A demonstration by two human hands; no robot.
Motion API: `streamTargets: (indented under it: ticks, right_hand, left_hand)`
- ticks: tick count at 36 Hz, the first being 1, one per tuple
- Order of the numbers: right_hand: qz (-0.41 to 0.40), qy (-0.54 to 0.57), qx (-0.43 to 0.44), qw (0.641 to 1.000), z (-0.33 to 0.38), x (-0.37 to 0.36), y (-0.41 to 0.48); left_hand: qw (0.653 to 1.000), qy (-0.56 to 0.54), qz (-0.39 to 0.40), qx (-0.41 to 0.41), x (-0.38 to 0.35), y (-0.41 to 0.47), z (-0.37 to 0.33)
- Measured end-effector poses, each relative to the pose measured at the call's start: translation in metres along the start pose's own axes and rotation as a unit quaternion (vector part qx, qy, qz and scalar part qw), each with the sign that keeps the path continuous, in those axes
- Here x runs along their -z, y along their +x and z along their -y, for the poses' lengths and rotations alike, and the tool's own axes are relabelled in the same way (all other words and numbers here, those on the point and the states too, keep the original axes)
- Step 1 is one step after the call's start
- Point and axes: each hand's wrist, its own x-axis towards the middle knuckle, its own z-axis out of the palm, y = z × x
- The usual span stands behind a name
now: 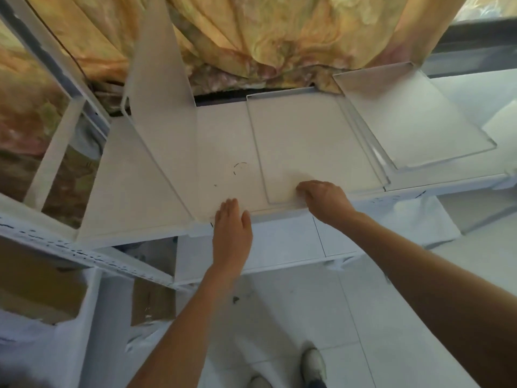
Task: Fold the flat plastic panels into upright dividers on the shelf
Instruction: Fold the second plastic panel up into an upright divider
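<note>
A white shelf (223,141) runs across the middle of the head view. One clear plastic panel (307,141) lies flat on it at the centre. A second clear panel (414,116) lies flat to its right. On the left a panel stands folded upright as a divider (162,88). My right hand (324,200) curls its fingers over the near corner of the centre panel at the shelf's front edge. My left hand (232,231) rests flat, fingers together, on the shelf's front edge just left of that panel.
A yellow patterned curtain (265,35) hangs behind the shelf. A white frame (56,79) stands at the left. A lower shelf board (279,242) sits below the front edge. White floor tiles and my shoes (313,365) lie beneath.
</note>
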Motion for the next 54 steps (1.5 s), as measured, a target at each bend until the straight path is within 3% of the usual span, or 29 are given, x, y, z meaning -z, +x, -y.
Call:
streamTargets:
  ticks: [3,6,12,15,20,29,35,44,49,52,54]
  right_hand:
    - [-0.003,-0.002,0.023,1.000,-0.012,0.003,0.010]
    - [0.003,-0.034,0.084,0.996,-0.024,0.004,0.017]
    - [0.007,-0.117,0.134,0.984,-0.046,-0.007,0.033]
    - [0.004,-0.121,0.137,0.983,-0.054,-0.018,0.041]
    - [-0.003,-0.123,0.136,0.983,-0.054,-0.019,0.048]
    - [0.018,-0.108,0.156,0.982,-0.057,-0.020,0.055]
    - [-0.010,-0.078,0.165,0.983,-0.059,-0.020,0.056]
    - [-0.016,-0.076,0.168,0.983,-0.059,-0.020,0.056]
    - [0.006,-0.075,0.178,0.981,-0.061,-0.016,0.058]
    - [0.007,-0.074,0.182,0.981,-0.061,-0.015,0.058]
    - [-0.008,-0.068,0.182,0.981,-0.060,-0.016,0.058]
  left_hand:
    - [0.998,-0.032,-0.010,-0.055,-0.003,0.022,0.002]
    - [0.995,-0.083,-0.028,-0.043,-0.002,0.039,0.002]
    - [0.969,-0.193,-0.112,0.106,-0.001,0.069,-0.011]
    - [0.976,-0.121,-0.121,0.134,-0.010,0.076,-0.018]
    - [0.985,-0.081,-0.134,0.078,-0.015,0.081,-0.014]
    - [0.991,0.021,-0.071,0.111,-0.041,0.081,-0.044]
    - [0.984,0.040,-0.069,0.161,-0.059,0.079,-0.065]
    - [0.986,0.015,-0.067,0.154,-0.083,0.081,-0.087]
    - [0.989,-0.067,-0.102,0.079,-0.059,0.083,-0.064]
    - [0.989,0.071,-0.124,-0.033,-0.055,0.083,-0.041]
    - [0.978,0.148,-0.136,-0.050,-0.061,0.085,-0.035]
